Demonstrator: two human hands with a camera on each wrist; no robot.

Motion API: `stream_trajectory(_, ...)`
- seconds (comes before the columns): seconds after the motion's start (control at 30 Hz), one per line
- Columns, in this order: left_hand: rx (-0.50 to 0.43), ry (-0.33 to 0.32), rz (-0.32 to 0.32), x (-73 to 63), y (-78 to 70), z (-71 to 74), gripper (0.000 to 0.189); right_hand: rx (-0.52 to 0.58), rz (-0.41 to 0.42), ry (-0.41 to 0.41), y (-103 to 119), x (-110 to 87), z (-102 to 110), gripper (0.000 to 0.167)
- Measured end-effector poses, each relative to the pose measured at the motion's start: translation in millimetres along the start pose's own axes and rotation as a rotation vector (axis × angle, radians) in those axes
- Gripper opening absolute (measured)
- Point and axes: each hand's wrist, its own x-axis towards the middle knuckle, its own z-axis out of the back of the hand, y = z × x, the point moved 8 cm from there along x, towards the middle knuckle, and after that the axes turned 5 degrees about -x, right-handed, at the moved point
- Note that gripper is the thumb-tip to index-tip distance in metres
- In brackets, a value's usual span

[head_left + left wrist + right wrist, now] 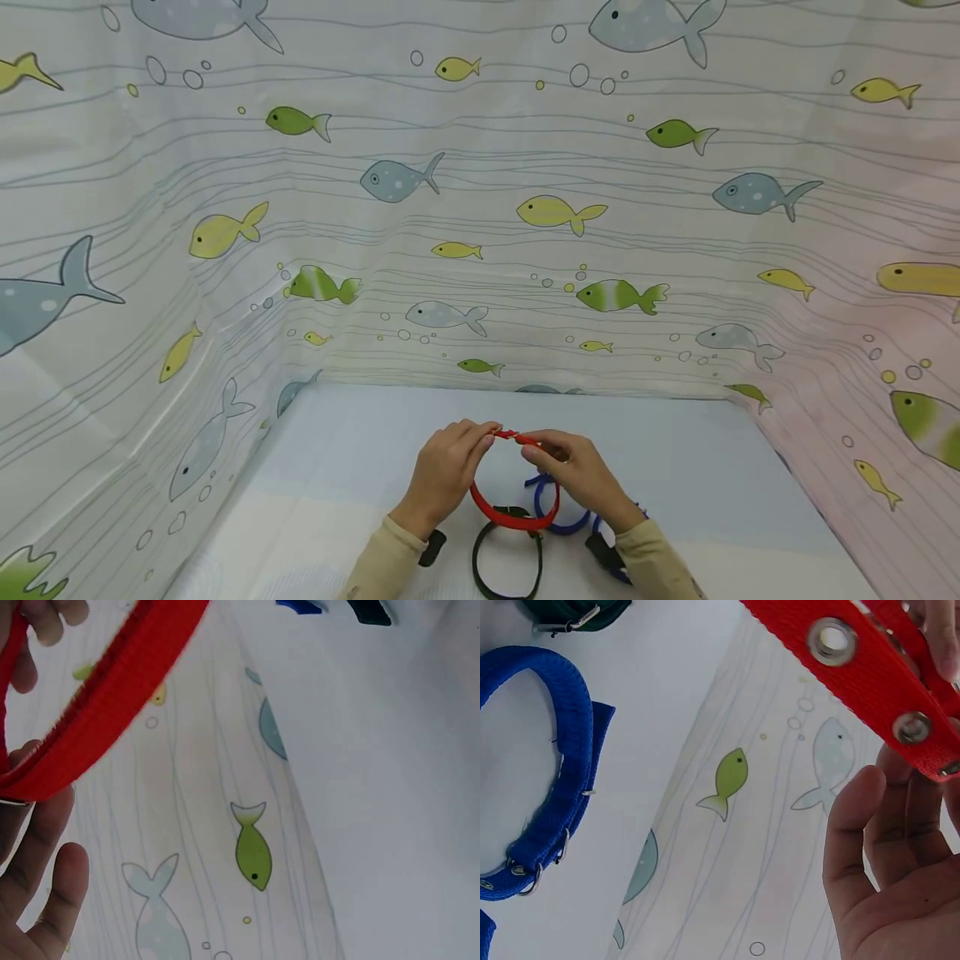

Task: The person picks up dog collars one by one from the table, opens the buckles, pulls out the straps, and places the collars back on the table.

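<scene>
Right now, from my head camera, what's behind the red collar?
Behind the red collar, a blue collar shows at its right side and a dark collar at its lower edge. What its band covers can't be seen.

Back wall (495, 279): fish print, 12 o'clock.
Side walls (832, 275): same, 9 and 3 o'clock.
Table (690, 467): pale, 6 o'clock.

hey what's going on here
A person is holding a red collar up above the pale table, with the left hand and right hand each pinching it near the top of its loop. Metal eyelets show along the band; whether it's buckled I can't tell. A dark green collar and blue collars lie on the table, touched by neither hand.
</scene>
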Motion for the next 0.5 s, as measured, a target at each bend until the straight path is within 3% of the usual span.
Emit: stream_trajectory(0.5, 0.021, -0.036, 0.017, -0.5, -0.3, 2.5, 0.023, -0.011, 0.023, -0.011, 1.6, -4.4, -1.5, 0.029)
